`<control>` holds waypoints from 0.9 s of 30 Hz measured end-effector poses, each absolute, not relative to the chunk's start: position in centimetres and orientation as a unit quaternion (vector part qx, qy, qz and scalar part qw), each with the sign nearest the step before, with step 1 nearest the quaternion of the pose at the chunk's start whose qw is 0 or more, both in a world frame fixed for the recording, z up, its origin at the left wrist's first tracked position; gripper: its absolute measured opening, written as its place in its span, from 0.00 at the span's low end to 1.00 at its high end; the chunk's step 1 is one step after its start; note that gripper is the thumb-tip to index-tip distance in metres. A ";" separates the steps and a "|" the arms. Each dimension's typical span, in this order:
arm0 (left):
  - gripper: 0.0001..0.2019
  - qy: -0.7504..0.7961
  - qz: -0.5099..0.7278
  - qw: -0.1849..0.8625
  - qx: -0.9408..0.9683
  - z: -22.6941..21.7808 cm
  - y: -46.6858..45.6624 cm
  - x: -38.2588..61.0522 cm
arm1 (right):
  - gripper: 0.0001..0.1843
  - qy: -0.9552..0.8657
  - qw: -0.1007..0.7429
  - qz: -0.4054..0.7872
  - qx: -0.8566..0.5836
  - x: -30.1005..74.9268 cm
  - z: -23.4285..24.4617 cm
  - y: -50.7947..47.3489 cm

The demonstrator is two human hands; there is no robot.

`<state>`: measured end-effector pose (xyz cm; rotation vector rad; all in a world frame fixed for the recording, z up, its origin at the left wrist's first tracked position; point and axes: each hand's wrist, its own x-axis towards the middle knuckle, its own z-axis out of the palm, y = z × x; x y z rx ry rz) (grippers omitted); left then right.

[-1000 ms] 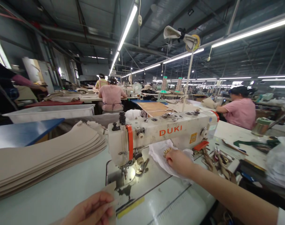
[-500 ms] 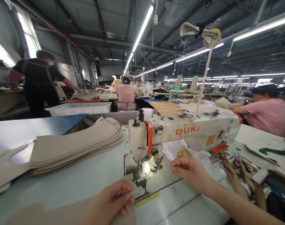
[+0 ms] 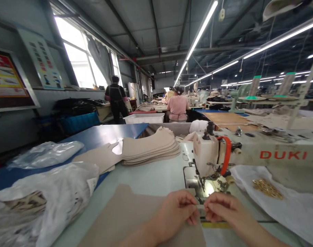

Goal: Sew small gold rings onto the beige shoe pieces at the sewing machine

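Note:
My left hand pinches the tip of a beige fabric piece that lies on the table in front of me. Facing it, my right hand has its fingertips closed on the same tip, just in front of the needle plate. The white DUKI sewing machine stands right behind both hands, its needle area lit. Whether a small item is also held between the fingers is hidden.
A stack of beige cut pieces lies left of the machine. White paper with gold metal parts sits under the machine arm. Plastic bags lie at the left. Other people sit at machines beyond, and one stands by the window.
My right hand left the gold parts on the white paper and came to meet my left hand at the fabric tip. My view has swung left.

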<state>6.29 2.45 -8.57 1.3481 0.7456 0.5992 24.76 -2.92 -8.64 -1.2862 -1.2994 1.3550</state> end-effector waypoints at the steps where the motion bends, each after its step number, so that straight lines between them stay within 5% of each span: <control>1: 0.13 0.336 0.273 0.676 0.597 -8.6 2.4 6.3 | 0.13 -0.530 0.419 0.528 -0.514 24.6 -8.9 -2.7; 5: 0.12 0.368 0.300 0.652 0.591 -8.7 2.3 6.5 | 0.09 -0.529 0.457 0.506 -0.506 23.8 -10.5 -1.9; 14: 0.03 0.425 0.324 0.544 0.647 -9.0 2.0 6.7 | 0.19 -0.508 0.479 0.513 -0.500 23.9 -12.1 -2.2; 27: 0.05 0.438 0.307 0.442 0.720 -8.6 1.5 6.8 | 0.16 -0.570 0.485 0.359 -0.557 23.5 -12.2 -2.0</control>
